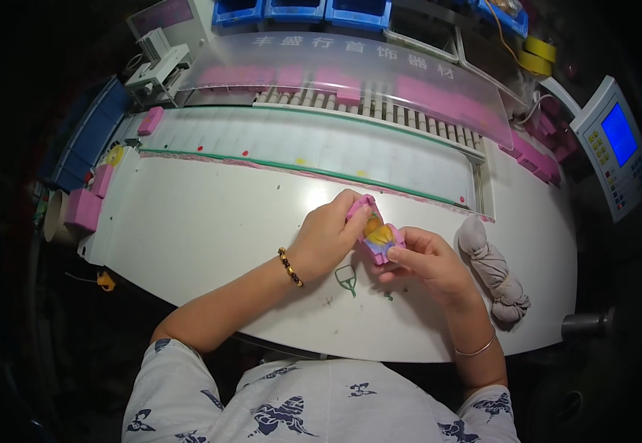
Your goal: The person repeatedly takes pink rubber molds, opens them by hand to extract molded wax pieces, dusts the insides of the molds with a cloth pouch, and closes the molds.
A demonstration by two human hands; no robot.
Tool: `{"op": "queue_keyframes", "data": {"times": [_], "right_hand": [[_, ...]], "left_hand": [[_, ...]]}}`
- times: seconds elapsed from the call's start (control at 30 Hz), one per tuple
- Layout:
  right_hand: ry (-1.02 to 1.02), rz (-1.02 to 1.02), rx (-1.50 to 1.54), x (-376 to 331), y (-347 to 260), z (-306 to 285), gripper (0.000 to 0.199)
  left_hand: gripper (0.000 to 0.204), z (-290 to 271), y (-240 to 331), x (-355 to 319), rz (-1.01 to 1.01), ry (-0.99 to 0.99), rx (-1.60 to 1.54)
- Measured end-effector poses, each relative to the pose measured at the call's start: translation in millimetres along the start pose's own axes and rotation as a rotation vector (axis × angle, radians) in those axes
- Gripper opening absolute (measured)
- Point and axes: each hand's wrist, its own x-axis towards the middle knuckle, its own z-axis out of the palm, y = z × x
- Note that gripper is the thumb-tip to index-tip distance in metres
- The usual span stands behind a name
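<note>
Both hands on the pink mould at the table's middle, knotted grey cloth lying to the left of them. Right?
Not quite. The head view shows the left hand and right hand both holding the pink mould, but the knotted grey cloth lies to their right, not left.

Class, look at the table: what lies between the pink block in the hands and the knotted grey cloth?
Only the right hand and bare white table separate pink block from grey cloth, per the head view.

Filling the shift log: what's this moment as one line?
left hand: holds pink mould block | right hand: holds same block | block: open, orange inside | grey knotted cloth: right, untouched | white table
</note>
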Motion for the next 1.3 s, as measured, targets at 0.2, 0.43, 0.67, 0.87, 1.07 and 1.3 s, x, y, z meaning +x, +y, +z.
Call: {"op": "queue_keyframes", "data": {"times": [0.2, 0.43, 0.67, 0.87, 1.07, 1.3], "right_hand": [[-0.004, 0.091, -0.1, -11, -4, -10, 0.019], [-0.024, 0.099, -0.025, -24, -1, -15, 0.02], [-0.066, -0.04, 0.109, -28, -15, 19, 0.024], [-0.113, -0.011, -0.238, -18, -20, 33, 0.021], [0.202, -0.419, -0.204, -5, -24, 19, 0.01], [0.455, -0.901, -0.834, 2, -21, 34, 0.025]], "left_hand": [[0.032, -5, -8, 6, -0.009, -0.068, 0.007], [0.038, -4, -7, 12, -0.072, -0.258, -0.398], [0.064, -4, 42, 18, -0.249, -0.154, -1.091], [0.053, 0, 43, 25, -0.331, -0.081, -1.303], [0.044, 0, 40, 16, -0.326, -0.011, -1.072], [0.034, 9, 51, 4, -0.267, 0.027, -0.948]]}}
